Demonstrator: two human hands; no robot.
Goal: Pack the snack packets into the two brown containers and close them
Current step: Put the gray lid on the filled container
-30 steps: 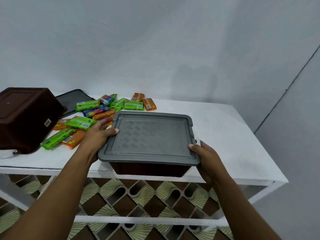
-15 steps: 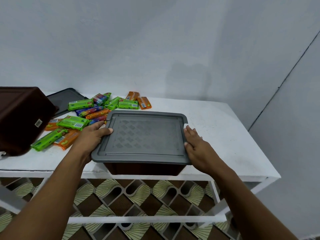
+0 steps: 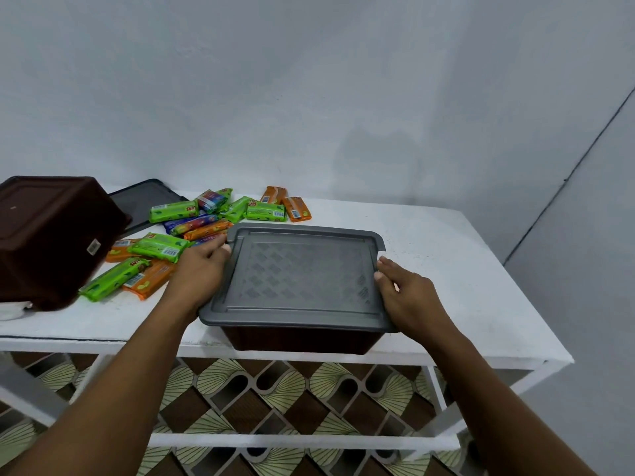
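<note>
Both bare forearms are reaching forward from the bottom of the view, one to each side of a closed box at the near edge of the white table (image 3: 464,286). The left hand (image 3: 199,273) is lying knuckles-up against the left rim of the grey lid (image 3: 302,276), its fingers bending round that rim near the far corner and gripping it; how far they reach under the rim cannot be told. The right hand (image 3: 405,297) is resting along the lid's right rim with its fingers fairly straight and pointing away from the person, the thumb tip pressing on the edge, so this hand is touching the lid rather than clasping it. The lid is sitting flat on the brown container (image 3: 302,340), which is standing between the two hands with its front wall overhanging the table's front edge a little. The snack packets (image 3: 206,221), green, orange and a few multicoloured, are lying loose in a scattered heap on the table just beyond and left of the left hand, the nearest ones almost touching its knuckles. Further left, the second brown container (image 3: 51,235) is lying overturned and tilted, its base facing up, near the packets. Behind it a second grey lid (image 3: 141,201) is lying flat by the wall.
</note>
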